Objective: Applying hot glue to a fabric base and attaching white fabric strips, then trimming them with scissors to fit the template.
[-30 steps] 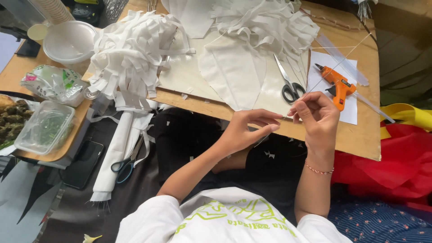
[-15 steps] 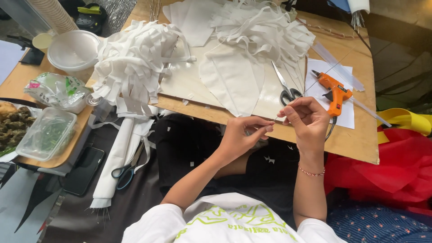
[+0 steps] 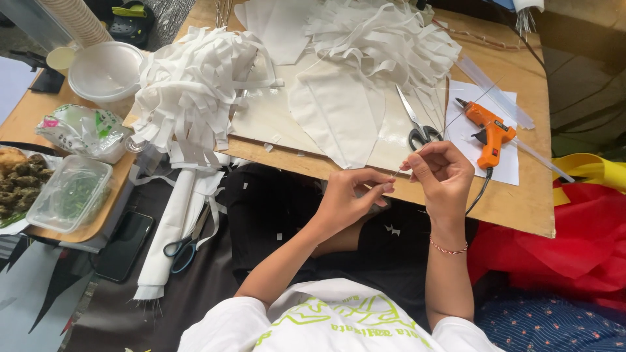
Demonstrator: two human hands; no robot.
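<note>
My left hand [image 3: 349, 195] and my right hand [image 3: 443, 175] meet over my lap at the near edge of a wooden board [image 3: 515, 195]. Both pinch a thin pale wire [image 3: 450, 120] that runs up and to the right over the board. The fingertips almost touch. Grey-handled scissors [image 3: 417, 127] lie just beyond my right hand. An orange glue gun [image 3: 489, 130] rests on a white sheet [image 3: 505, 169] to the right. White cut paper shapes [image 3: 336, 111] cover the board's middle.
Two heaps of white paper strips [image 3: 189, 91] sit at the back and left. A paper roll [image 3: 166, 234], blue-handled scissors [image 3: 182, 248] and a black phone [image 3: 127, 244] lie on the dark floor cloth. A tray [image 3: 78, 225] at left holds food boxes and a white bowl [image 3: 104, 68]. Red cloth [image 3: 574, 248] lies at right.
My hands have stayed together on the wire with small finger shifts; the view has drifted slightly down and left.
</note>
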